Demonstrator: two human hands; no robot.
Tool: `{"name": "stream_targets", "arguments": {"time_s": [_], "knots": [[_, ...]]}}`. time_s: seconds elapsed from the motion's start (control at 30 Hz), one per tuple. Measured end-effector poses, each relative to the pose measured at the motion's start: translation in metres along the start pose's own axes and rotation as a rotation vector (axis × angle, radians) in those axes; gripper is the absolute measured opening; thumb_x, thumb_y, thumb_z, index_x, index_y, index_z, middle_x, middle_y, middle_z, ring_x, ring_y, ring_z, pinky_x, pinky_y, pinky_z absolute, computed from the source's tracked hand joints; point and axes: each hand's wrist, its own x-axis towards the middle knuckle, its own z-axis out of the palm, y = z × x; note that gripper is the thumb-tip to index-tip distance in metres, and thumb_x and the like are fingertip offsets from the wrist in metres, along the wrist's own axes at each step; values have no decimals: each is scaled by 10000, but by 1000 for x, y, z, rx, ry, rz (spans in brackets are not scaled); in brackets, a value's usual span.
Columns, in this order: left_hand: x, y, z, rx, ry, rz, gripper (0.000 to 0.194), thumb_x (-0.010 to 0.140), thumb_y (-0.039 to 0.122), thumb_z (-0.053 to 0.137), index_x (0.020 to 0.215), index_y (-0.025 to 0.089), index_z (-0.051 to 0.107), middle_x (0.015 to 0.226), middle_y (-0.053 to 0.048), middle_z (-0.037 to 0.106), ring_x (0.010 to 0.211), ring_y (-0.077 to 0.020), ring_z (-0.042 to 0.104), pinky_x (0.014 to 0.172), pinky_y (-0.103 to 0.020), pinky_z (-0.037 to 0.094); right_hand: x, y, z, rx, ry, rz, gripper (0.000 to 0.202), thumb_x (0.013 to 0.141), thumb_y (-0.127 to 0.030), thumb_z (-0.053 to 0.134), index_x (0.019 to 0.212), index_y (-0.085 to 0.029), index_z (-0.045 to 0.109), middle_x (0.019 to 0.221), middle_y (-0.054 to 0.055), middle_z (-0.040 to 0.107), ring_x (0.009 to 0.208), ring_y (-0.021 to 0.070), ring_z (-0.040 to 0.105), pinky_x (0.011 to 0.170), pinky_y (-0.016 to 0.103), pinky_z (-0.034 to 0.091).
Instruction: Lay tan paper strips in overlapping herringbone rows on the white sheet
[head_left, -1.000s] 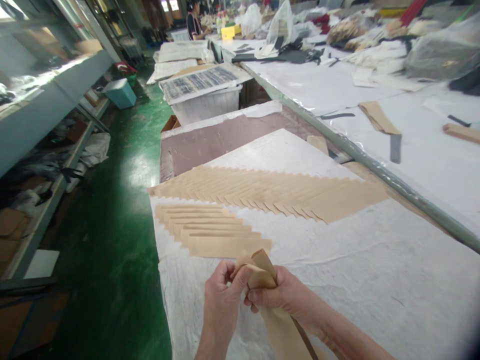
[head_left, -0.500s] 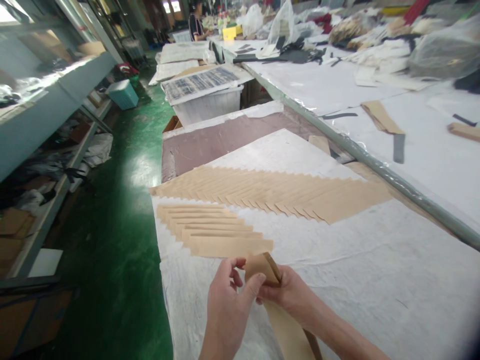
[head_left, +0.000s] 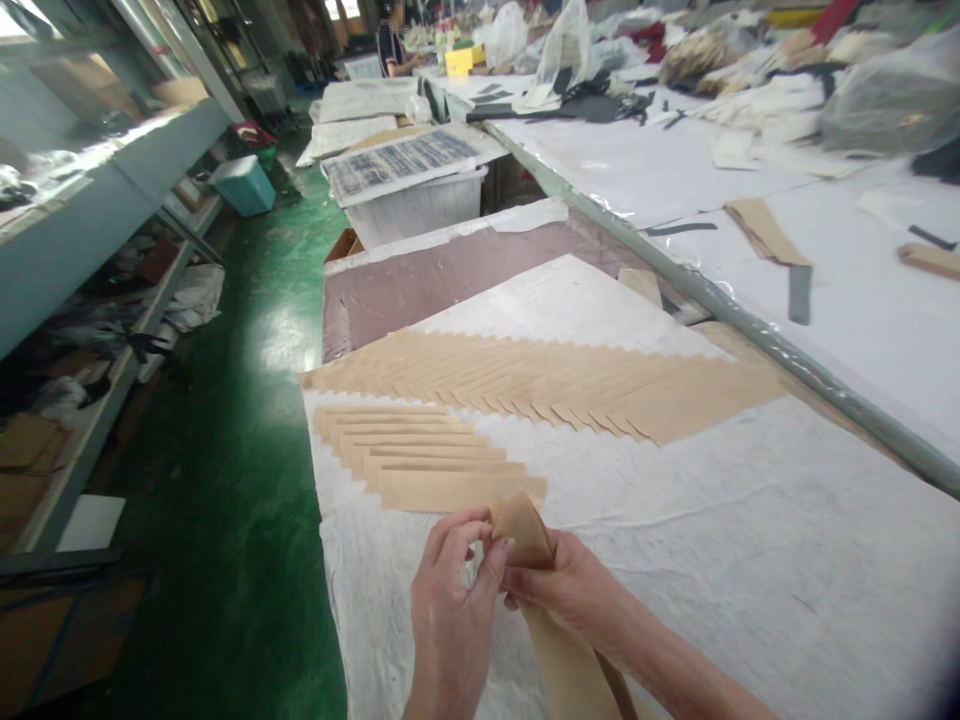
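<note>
While your right hand [head_left: 564,580] grips the tan material [head_left: 564,662], your left hand [head_left: 456,580] pinches the edge of its upper end between thumb and fingers. The material is held above the near part of the white-covered surface [head_left: 720,570], just beside the shorter row of overlapping tan strips [head_left: 450,489]; the longer row [head_left: 525,380] lies beyond.

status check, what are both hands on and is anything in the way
Right hand gripping tan strips; left hand touching their upper end. Overlapping laid-out strips just beyond. Nothing seen blocking either hand.
</note>
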Motion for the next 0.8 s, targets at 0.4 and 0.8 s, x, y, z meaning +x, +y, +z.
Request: {"name": "stream_targets", "arguments": {"time_s": [0.4, 0.8], "knots": [[-9, -4, 1, 241, 17, 390, 140, 787, 166, 616, 810, 252, 724, 870, -60, 632, 774, -163, 578, 647, -254, 493, -11, -5, 8, 447, -128, 189, 238, 692, -253, 727, 905, -161, 675, 730, 16, 665, 586, 116, 572, 615, 226, 450], [-23, 10, -3, -122, -66, 28, 190, 821, 386, 586, 775, 215, 655, 762, -37, 689, 721, -167, 623, 682, -257, 508, -22, 3, -5, 428, -196, 164, 378, 591, -232, 784, 939, -137, 673, 787, 20, 623, 608, 93, 531, 599, 202, 430]]}}
